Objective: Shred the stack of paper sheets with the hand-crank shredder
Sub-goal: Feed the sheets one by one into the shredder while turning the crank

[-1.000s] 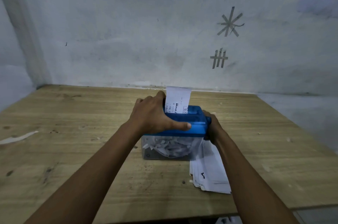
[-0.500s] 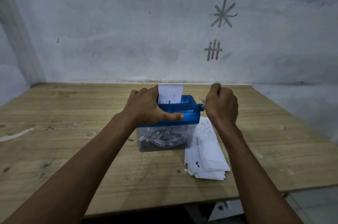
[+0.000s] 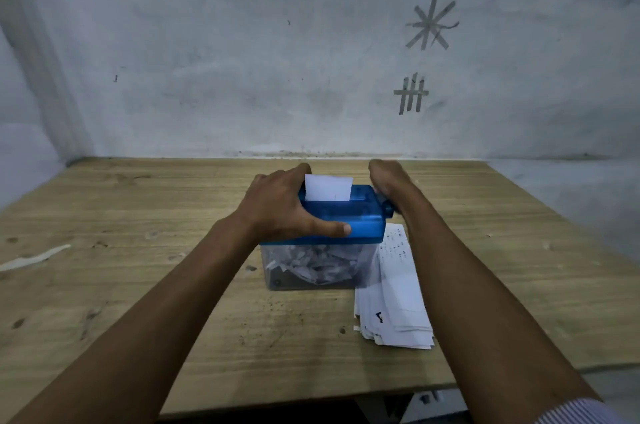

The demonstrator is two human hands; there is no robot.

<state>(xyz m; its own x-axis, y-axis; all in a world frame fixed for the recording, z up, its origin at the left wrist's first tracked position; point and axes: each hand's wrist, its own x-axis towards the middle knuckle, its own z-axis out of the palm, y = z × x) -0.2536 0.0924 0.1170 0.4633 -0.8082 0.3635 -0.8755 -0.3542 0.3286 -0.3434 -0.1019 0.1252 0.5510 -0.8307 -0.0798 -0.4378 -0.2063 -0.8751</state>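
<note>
Showing a hand-crank shredder (image 3: 360, 219) standing upright near the middle of a wooden desk (image 3: 138, 250), well back from the near edge. Its long axis runs left to right, parallel to the wall (image 3: 242, 42) behind the desk, and the feed slot follows the same axis. The blue cutter head sits on a clear bin (image 3: 277, 279) that is heaped with white shreds (image 3: 318, 264). The crank (image 3: 388, 208) projects from the right end, so the working end points to the person's right. One white sheet (image 3: 327, 187) stands upright in the slot, its lower part inside the head. The left hand (image 3: 280, 207) grips the left half of the head from above, fingers wrapped over the far edge and thumb (image 3: 329, 227) pressed along the near face. The right hand (image 3: 388, 177), blurred, is closed into a fist at the crank end; the handle itself is hidden inside the fist. The stack of paper sheets (image 3: 398, 295) lies flat on the desk just right of the bin, long axis running from the near side toward the wall and leaning slightly left at its far end, which reaches beneath the crank. The sheets are loosely fanned and carry small dark print. A pale scrap (image 3: 34, 257) lies near the desk's left edge. Two tape marks (image 3: 431, 19) are stuck to the wall, a star above a grid. A striped sleeve (image 3: 571, 413) shows at the lower right corner.
</note>
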